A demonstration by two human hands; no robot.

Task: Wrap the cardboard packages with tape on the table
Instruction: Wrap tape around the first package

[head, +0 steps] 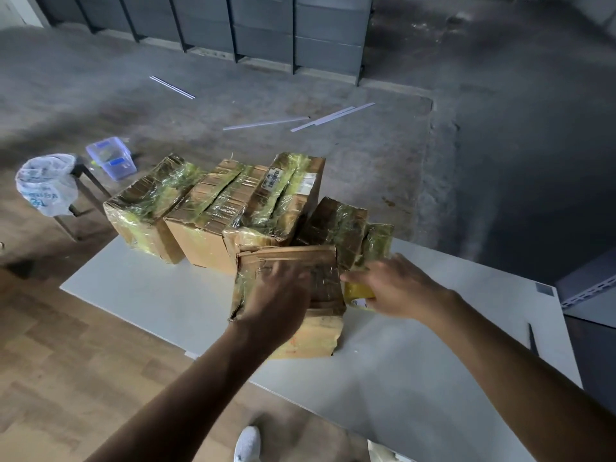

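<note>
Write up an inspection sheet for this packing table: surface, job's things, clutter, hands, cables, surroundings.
Surface: white table, packages on its far half.
Job's things: nearest package, crumpled, partly taped; row of taped packages behind it; yellow item, seemingly the tape roll.
Clutter: dark slim object near the table's right edge.
Hands: left hand rests on the nearest package's top; right hand holds the yellow item beside it.
Cables: nothing seen.
Surroundings: plastic bag on a stool; clear box and white strips on the floor; grey shelving beyond.
</note>
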